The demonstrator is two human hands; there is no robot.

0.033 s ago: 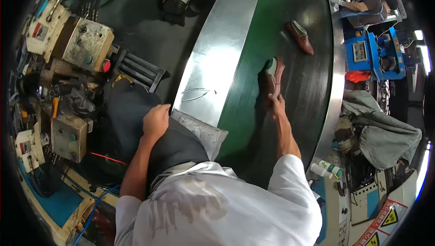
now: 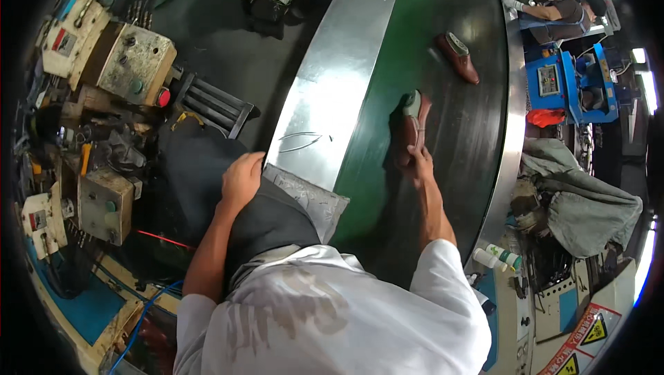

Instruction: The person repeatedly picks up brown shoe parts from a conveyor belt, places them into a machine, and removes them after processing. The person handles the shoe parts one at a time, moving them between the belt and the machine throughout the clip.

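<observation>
My right hand [image 2: 421,166] is closed on the near end of a reddish-brown leather shoe [image 2: 409,141]. The shoe has a pale grey-green lining at its opening and is over the dark green conveyor belt [image 2: 373,188]. Farther along and to the right, another reddish-brown shoe [image 2: 461,62] lies on the belt, its toe pointing towards me and to the right. My left hand [image 2: 242,179] rests on my dark trouser leg beside the metal edge, fingers loosely bent and holding nothing visible.
A shiny metal ledge [image 2: 325,78] borders the belt on its left, with thin cords on it and a grey padded piece [image 2: 311,199] at its near end. Grimy machinery [image 2: 131,64] stands left. Past the belt are a blue machine [image 2: 588,85], grey cloth [image 2: 588,202], cups [image 2: 490,258] and a co-worker [image 2: 564,19].
The shoe in my right hand has turned slightly and shifted a little to the left, showing more of its upper. My left hand has moved slightly up and right.
</observation>
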